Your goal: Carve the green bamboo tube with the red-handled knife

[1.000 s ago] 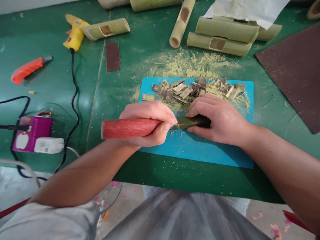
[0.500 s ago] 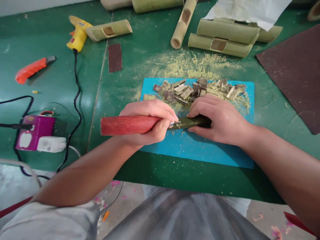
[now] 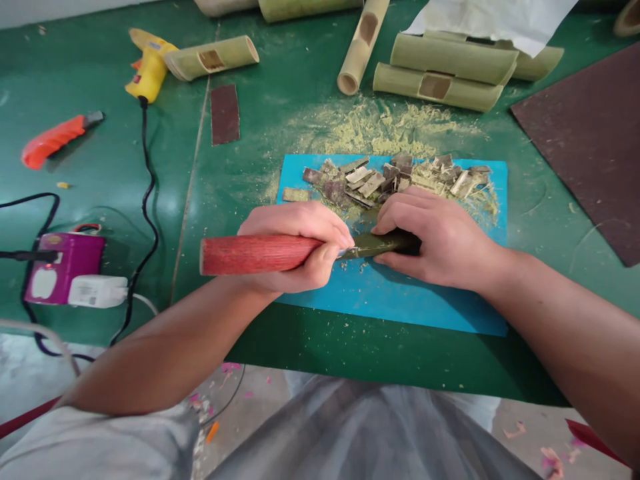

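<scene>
My left hand (image 3: 300,247) is closed around a carving knife with a thick red wooden handle (image 3: 260,255); only a short bit of its metal blade shows beyond the fingertips. The blade tip meets a dark green bamboo piece (image 3: 367,246). My right hand (image 3: 435,237) grips that piece from the right, fingers above and thumb below, and hides its far end. Beneath both hands lies a blue sheet (image 3: 400,303). Wood chips and shavings (image 3: 367,181) are heaped on it just beyond my fingers.
On the green table (image 3: 350,360) are a yellow glue gun (image 3: 150,67), an orange utility knife (image 3: 55,141), a purple power adapter (image 3: 67,267) with cables, a sandpaper strip (image 3: 225,114), a large brown sheet (image 3: 590,147) and several cut bamboo tubes (image 3: 450,60), partly under white paper (image 3: 493,20).
The knife handle has tilted slightly, its butt end a little lower, while the blade stays at the bamboo. My right hand keeps its grip. The whole view has shifted slightly.
</scene>
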Demonstrator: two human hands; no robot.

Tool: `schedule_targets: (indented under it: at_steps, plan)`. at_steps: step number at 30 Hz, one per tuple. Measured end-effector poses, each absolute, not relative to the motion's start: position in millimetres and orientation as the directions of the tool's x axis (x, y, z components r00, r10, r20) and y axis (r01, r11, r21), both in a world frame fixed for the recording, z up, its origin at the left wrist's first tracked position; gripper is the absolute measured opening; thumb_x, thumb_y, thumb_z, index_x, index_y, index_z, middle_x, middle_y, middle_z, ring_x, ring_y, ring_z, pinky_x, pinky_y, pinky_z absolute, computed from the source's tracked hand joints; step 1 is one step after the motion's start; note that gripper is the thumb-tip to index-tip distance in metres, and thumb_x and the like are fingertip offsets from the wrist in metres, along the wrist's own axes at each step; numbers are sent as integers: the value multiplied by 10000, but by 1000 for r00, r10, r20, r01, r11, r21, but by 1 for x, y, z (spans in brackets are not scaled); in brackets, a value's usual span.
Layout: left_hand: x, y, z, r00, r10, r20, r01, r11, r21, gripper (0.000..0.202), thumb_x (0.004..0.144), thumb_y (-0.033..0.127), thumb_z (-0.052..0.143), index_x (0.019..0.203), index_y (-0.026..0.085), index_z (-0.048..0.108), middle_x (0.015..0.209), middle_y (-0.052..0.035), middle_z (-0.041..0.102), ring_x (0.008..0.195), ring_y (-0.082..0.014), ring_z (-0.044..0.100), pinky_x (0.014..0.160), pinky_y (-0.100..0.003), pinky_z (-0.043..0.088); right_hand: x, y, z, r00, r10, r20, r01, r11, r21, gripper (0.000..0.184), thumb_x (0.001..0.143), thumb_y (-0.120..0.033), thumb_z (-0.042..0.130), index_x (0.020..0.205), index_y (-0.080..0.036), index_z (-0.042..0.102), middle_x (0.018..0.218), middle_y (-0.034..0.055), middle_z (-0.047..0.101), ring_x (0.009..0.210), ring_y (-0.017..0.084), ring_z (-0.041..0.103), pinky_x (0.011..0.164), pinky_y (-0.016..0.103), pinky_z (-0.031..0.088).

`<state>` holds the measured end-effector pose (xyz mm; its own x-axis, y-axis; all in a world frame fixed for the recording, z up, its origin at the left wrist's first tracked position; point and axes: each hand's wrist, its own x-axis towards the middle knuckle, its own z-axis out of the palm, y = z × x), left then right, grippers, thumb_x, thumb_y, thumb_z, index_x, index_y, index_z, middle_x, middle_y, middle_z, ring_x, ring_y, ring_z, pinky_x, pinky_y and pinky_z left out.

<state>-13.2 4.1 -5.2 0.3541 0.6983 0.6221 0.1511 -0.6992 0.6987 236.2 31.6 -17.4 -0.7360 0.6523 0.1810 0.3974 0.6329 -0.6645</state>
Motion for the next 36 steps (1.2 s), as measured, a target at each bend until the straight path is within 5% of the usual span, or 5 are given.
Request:
schedule_targets:
  at_steps: [12,20,29,36]
  plan:
    - [-14,4,-7,357,701,617,188,-701,688,184,982,237,686,810,216,746,787,16,826,675,-104,788,640,-173,652,235,31,-16,-738,651,178,397,632,-665,124,876,-311,720,938,-247,633,1002,78,729,954,273,636,811,413,474]
    - [-13,-1,2,407,719,563,202,-672,712,125,900,109,750,872,230,768,852,19,840,741,-124,813,710,-191,681,236,32,-17,-740,647,185,393,639,-661,125,879,-314,713,938,-241,631,991,80,723,948,274,634,803,408,464]
    - [-14,1,-10,294,731,616,132,-669,731,178,1008,266,699,852,199,751,852,-6,823,724,-120,799,700,-202,677,236,32,-17,-746,640,183,391,645,-657,138,897,-330,718,942,-227,638,989,81,719,939,262,623,808,398,461]
    - [-14,4,-4,382,721,578,167,-669,725,134,938,146,705,820,196,739,812,6,829,724,-109,802,706,-173,661,236,33,-18,-739,642,205,376,646,-664,155,891,-333,732,946,-214,650,983,90,720,929,268,627,797,398,462]
